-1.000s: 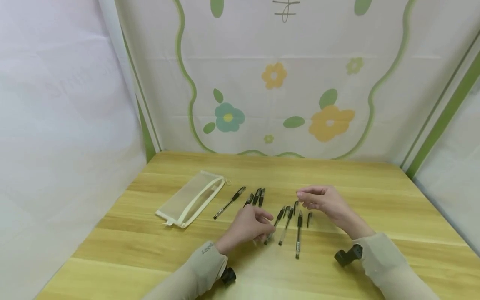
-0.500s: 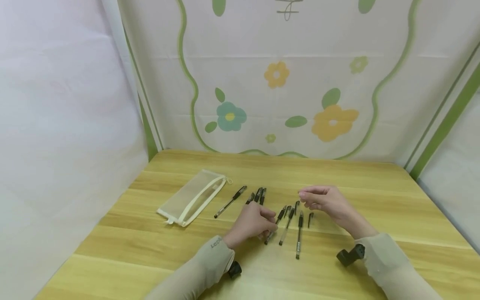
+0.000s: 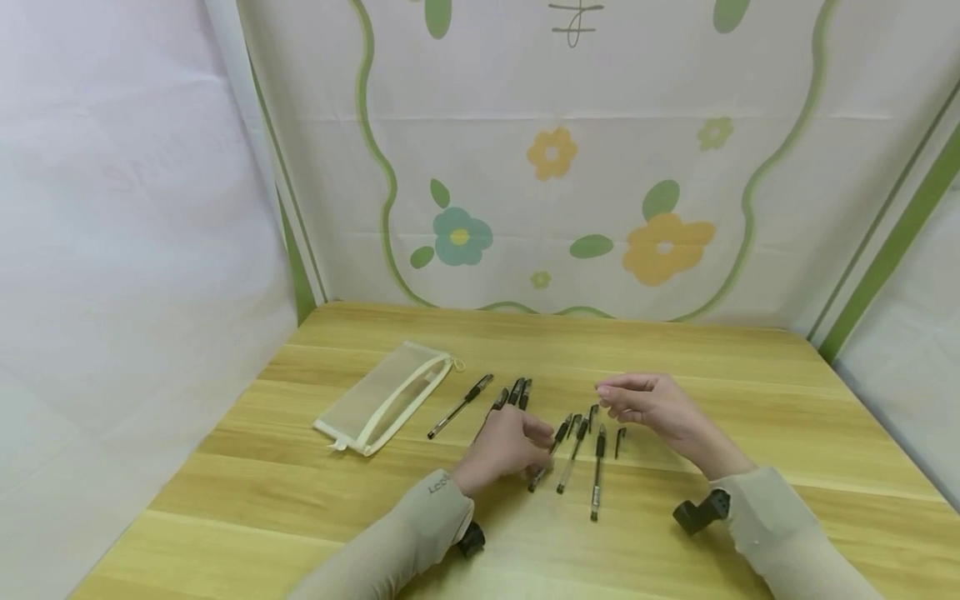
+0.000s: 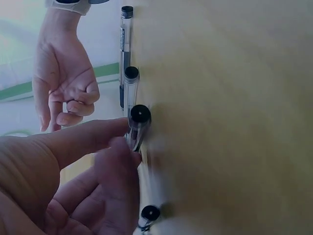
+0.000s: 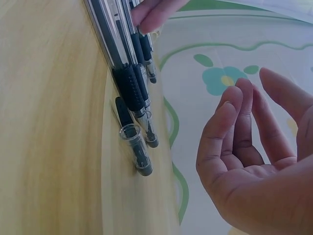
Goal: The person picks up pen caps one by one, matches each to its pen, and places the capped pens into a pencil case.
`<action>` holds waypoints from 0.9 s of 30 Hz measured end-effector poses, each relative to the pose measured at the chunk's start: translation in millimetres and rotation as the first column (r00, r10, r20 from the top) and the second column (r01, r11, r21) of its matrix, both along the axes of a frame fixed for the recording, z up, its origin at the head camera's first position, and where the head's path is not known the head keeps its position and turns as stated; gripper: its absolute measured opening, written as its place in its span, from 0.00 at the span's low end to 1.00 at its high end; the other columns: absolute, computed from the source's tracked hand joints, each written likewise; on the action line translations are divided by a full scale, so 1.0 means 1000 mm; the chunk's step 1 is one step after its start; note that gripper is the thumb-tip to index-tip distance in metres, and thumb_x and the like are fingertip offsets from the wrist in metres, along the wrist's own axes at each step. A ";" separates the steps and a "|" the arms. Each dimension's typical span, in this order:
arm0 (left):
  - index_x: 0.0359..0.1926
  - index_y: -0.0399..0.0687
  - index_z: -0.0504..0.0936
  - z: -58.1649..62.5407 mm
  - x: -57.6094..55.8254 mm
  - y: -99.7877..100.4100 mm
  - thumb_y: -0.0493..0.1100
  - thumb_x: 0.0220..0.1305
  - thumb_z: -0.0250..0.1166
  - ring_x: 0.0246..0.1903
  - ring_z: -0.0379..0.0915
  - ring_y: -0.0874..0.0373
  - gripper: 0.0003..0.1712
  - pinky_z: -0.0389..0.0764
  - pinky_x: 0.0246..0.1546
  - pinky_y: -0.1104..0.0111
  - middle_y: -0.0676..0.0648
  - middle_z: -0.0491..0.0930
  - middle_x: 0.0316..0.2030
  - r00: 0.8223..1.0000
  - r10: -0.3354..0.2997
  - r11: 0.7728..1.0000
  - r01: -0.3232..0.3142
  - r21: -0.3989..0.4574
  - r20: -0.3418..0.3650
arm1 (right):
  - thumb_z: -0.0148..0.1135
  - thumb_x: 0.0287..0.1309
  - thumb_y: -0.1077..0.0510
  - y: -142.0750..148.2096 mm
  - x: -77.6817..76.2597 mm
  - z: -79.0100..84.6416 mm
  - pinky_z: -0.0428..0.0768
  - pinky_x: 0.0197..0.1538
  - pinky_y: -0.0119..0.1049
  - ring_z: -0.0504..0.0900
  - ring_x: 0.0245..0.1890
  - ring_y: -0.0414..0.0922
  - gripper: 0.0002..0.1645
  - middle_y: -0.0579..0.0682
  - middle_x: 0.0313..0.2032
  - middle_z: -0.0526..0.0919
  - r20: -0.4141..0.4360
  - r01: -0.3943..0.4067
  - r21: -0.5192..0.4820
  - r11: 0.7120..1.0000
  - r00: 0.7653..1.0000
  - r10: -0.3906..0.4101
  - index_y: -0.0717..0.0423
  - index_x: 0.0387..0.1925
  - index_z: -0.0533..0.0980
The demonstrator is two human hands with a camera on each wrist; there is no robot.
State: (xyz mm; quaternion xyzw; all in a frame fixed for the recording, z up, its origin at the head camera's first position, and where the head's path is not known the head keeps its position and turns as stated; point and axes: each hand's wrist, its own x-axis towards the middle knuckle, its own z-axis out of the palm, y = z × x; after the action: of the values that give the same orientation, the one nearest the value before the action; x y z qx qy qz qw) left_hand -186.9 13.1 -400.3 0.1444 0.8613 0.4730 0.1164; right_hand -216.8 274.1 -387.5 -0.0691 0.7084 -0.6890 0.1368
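My left hand (image 3: 510, 446) is at the leftmost of three uncapped gel pens, pinching this pen (image 4: 140, 115) near its black rear end between thumb and fingers. Its black grip points away from me on the table. To its right lie a second gel pen (image 3: 573, 454) and a third gel pen (image 3: 598, 475). Beyond them are loose black-and-clear pen caps, one cap (image 3: 620, 442) off to the right. My right hand (image 3: 660, 412) hovers above the caps, its fingers loosely curved with nothing between them, as the right wrist view shows.
Several capped pens (image 3: 517, 390) lie partly hidden behind my left hand, with a single pen (image 3: 461, 407) farther left. A cream mesh pencil case (image 3: 367, 383) lies at the left of the wooden table (image 3: 262, 500). A flowered cloth (image 3: 570, 192) hangs behind.
My left hand has shifted slightly to the right, and its fingers have drawn in around the leftmost uncapped pen. The right hand stays about where it was; the pens have hardly moved.
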 end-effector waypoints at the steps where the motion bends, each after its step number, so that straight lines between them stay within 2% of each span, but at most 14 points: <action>1: 0.43 0.42 0.88 0.000 0.000 0.000 0.35 0.47 0.79 0.29 0.80 0.65 0.19 0.83 0.32 0.68 0.53 0.86 0.33 1.000 -0.001 1.000 0.001 -0.021 -0.020 | 0.70 0.59 0.57 0.000 0.000 0.000 0.82 0.51 0.47 0.83 0.37 0.48 0.14 0.56 0.41 0.85 0.000 -0.001 0.000 1.000 1.000 0.001 0.59 0.45 0.83; 4: 0.40 0.41 0.88 0.002 0.000 0.000 0.34 0.47 0.78 0.29 0.80 0.65 0.16 0.83 0.33 0.68 0.53 0.86 0.31 0.998 -0.006 0.998 0.002 -0.067 -0.061 | 0.71 0.58 0.56 0.001 0.000 0.000 0.81 0.52 0.48 0.83 0.38 0.50 0.16 0.60 0.42 0.84 0.015 0.011 -0.005 1.000 1.000 -0.011 0.60 0.45 0.83; 9: 0.36 0.40 0.88 0.004 0.001 -0.002 0.31 0.47 0.77 0.25 0.78 0.65 0.12 0.82 0.26 0.71 0.53 0.85 0.27 0.997 -0.012 0.997 0.006 -0.080 -0.079 | 0.70 0.59 0.54 0.003 0.000 -0.001 0.81 0.51 0.50 0.83 0.38 0.51 0.18 0.65 0.43 0.82 0.027 0.005 -0.013 1.000 1.000 -0.005 0.63 0.46 0.82; 14: 0.36 0.38 0.88 0.003 0.003 -0.004 0.32 0.51 0.75 0.24 0.80 0.61 0.10 0.82 0.24 0.70 0.52 0.84 0.27 0.999 -0.004 1.000 0.004 -0.008 -0.040 | 0.67 0.63 0.54 0.004 0.000 0.000 0.82 0.49 0.47 0.83 0.35 0.47 0.18 0.60 0.39 0.84 0.044 -0.017 -0.029 0.999 0.999 0.018 0.64 0.47 0.82; 18: 0.38 0.35 0.87 0.003 0.003 -0.005 0.34 0.49 0.77 0.24 0.81 0.60 0.13 0.83 0.25 0.70 0.52 0.84 0.27 1.000 -0.002 1.000 0.003 0.031 -0.022 | 0.66 0.64 0.55 0.004 0.000 0.000 0.83 0.48 0.45 0.82 0.35 0.45 0.17 0.58 0.38 0.84 0.052 -0.029 -0.037 0.999 0.998 0.031 0.64 0.48 0.81; 22: 0.37 0.36 0.87 0.003 0.002 -0.004 0.35 0.43 0.81 0.25 0.78 0.64 0.18 0.82 0.26 0.72 0.53 0.83 0.26 0.998 -0.016 0.999 0.014 -0.038 -0.060 | 0.66 0.64 0.56 0.006 -0.001 -0.001 0.83 0.48 0.45 0.82 0.34 0.45 0.17 0.59 0.39 0.84 0.057 -0.039 -0.049 0.998 0.998 0.042 0.64 0.48 0.81; 27: 0.34 0.37 0.86 0.001 0.001 -0.003 0.32 0.42 0.80 0.24 0.76 0.64 0.16 0.81 0.27 0.73 0.54 0.81 0.24 0.996 -0.030 0.995 0.022 -0.097 -0.082 | 0.65 0.64 0.56 0.006 -0.001 -0.002 0.82 0.48 0.45 0.82 0.34 0.45 0.16 0.61 0.40 0.83 0.056 -0.054 -0.055 0.997 0.997 0.057 0.64 0.48 0.81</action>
State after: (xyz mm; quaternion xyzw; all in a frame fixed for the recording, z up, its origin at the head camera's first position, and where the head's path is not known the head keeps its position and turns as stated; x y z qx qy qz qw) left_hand -186.3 9.8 -399.5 0.1694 0.8851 0.4233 0.0932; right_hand -218.2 279.9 -389.5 -0.0727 0.6832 -0.7054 0.1742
